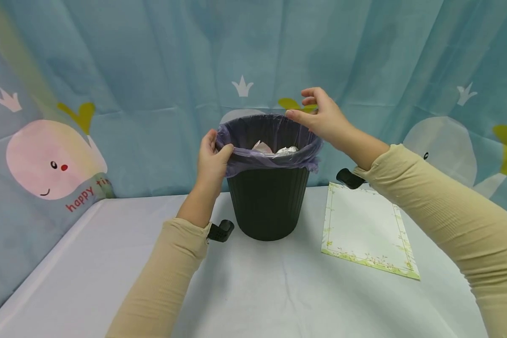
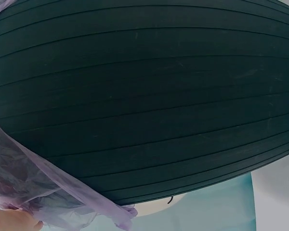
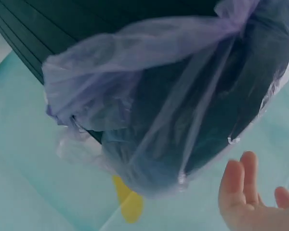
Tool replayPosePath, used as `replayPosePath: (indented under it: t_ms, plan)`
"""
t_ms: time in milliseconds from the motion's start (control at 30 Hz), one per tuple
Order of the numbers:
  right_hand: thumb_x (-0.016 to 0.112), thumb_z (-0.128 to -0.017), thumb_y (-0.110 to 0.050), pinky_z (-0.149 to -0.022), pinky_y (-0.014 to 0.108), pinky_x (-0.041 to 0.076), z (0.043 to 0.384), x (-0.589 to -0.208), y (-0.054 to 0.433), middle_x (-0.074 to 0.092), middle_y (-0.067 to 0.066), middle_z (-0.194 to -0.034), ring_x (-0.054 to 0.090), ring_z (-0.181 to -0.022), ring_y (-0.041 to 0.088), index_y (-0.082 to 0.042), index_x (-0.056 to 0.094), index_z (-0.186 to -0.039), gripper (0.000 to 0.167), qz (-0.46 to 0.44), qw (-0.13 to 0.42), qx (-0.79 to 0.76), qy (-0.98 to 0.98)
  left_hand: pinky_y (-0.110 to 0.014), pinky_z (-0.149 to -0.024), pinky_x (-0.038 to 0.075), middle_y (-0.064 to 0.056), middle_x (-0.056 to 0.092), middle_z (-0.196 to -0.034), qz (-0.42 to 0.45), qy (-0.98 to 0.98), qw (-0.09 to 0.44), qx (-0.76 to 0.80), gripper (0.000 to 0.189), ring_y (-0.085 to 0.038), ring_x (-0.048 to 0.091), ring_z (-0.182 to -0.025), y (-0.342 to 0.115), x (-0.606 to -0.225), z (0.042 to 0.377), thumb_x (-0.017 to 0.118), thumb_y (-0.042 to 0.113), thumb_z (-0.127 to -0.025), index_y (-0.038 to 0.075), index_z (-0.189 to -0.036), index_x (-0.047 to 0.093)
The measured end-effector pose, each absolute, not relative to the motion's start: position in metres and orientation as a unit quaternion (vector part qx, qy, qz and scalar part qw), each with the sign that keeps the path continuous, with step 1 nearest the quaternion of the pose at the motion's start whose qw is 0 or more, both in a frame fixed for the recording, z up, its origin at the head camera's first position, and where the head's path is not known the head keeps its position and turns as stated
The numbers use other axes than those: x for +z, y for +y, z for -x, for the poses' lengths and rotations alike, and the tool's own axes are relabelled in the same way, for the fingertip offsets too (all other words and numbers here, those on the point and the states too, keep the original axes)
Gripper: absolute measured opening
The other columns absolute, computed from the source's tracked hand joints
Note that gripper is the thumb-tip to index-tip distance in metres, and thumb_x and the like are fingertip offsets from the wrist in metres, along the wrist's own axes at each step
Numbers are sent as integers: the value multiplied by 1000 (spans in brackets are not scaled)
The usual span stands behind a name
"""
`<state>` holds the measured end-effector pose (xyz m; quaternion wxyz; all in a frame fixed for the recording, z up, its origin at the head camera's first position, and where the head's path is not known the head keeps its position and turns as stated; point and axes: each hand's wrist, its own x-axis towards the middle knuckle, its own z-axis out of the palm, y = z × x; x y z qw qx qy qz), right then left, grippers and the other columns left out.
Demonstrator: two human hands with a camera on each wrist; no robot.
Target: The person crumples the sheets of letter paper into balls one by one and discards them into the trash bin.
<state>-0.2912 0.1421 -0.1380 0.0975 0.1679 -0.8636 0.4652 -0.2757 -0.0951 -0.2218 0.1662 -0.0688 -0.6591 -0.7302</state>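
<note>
A dark, ribbed trash can (image 1: 268,202) stands upright on the white table, lined with a thin purple trash bag (image 1: 270,162) folded over its rim. Crumpled white and pinkish scraps (image 1: 286,151) lie inside it. At the left of the rim my left hand (image 1: 212,157) pinches the bag's edge between thumb and fingers. In the left wrist view, part of that hand (image 2: 12,220) shows beside the bag's fold. Above the right back of the rim, my right hand (image 1: 321,117) hovers with fingers apart and bent, holding nothing. The right wrist view shows its fingers (image 3: 233,183) apart from the bag.
To the right of the can lies a white sheet with a floral border (image 1: 367,230), under my right forearm. A blue printed curtain (image 1: 152,94) hangs right behind the can. Black wrist cameras (image 1: 221,231) stick out near both cuffs.
</note>
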Motion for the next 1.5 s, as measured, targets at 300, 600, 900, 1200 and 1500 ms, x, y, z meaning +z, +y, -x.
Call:
replayPosePath:
  t_ms: [300,600,900,1200,1500]
  plan:
    - [59,-97,-23,-75,29,44,282,-163,174,37,15,-144,50,-104,24,-4,34,-145,57,-181,157,434,-868,-21,-113,20,-6,18,-160,65,-650,174,-737,65,-13,13,-146,-97,-221,276,48,2,-96,3,-153,18]
    - [60,-98,-21,-80,35,46,282,-195,225,33,24,-147,48,-115,36,3,29,-146,62,-154,92,375,-910,-21,-113,21,-8,19,-159,83,-665,164,-724,63,-15,14,-146,-108,-221,273,52,8,-99,0,-152,18]
    - [64,-96,-25,-92,58,44,291,-251,289,18,35,-149,43,-123,49,5,14,-151,80,-162,-51,308,-936,-29,-113,25,-10,33,-151,92,-671,192,-710,57,-17,27,-141,-127,-248,252,54,16,-101,0,-149,27]
    - [74,-87,-31,-98,73,24,298,-307,348,0,35,-154,13,-133,61,-2,-3,-154,106,-169,-139,282,-934,-17,-71,39,-4,47,-95,140,-700,265,-648,27,-10,46,-85,-116,-318,218,52,-2,-96,-11,-121,46]
    - [76,-85,-27,-100,76,7,313,-348,382,-6,39,-151,-4,-134,62,0,-5,-152,108,-140,-156,299,-931,-40,-90,45,-13,53,-124,307,-815,48,-488,46,-22,53,-107,-83,-349,209,63,16,-95,0,-134,44]
